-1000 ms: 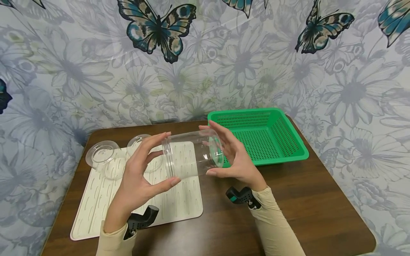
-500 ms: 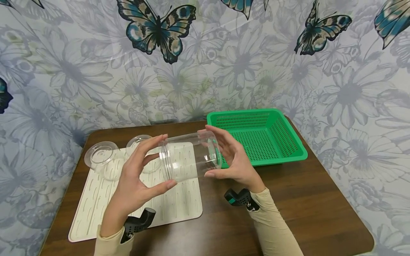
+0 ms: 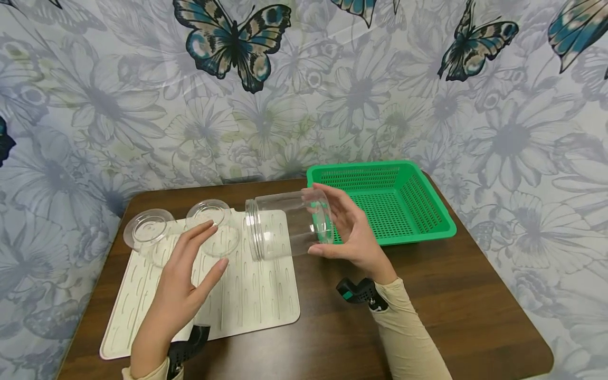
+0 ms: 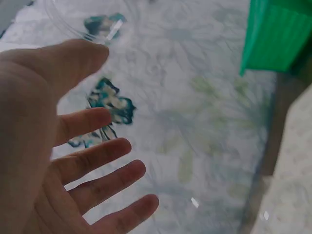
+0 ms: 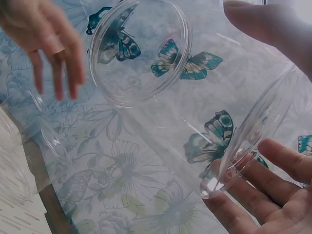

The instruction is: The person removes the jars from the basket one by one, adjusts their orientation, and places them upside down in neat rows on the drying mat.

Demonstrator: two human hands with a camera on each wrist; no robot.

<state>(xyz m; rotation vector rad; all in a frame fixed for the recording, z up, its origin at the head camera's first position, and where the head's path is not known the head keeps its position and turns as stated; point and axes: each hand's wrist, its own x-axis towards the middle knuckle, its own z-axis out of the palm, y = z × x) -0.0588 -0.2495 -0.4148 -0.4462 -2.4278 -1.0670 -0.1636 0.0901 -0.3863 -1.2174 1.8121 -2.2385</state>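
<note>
My right hand (image 3: 356, 237) holds a clear, empty jar (image 3: 280, 227) by its base end, fingers behind and thumb in front. The jar lies sideways in the air, its ridged open mouth facing left. My left hand (image 3: 178, 290) is apart from the jar, over the white ridged mat (image 3: 266, 301), with fingers spread and nothing in them. Two more clear round containers stand at the back left: one container (image 3: 149, 227) at the mat's corner, another container (image 3: 209, 214) beyond my left fingertips. In the right wrist view the jar's round mouth (image 5: 141, 100) points away from the palm.
A green perforated basket (image 3: 442, 232) stands at the back right, just behind my right hand. Brown tabletop (image 3: 451, 316) shows at the front right. Behind the table hangs a butterfly-patterned cloth (image 3: 356, 105).
My left hand has let go of the jar's mouth end and moved left and down. The right hand keeps its hold, and the jar has shifted slightly right.
</note>
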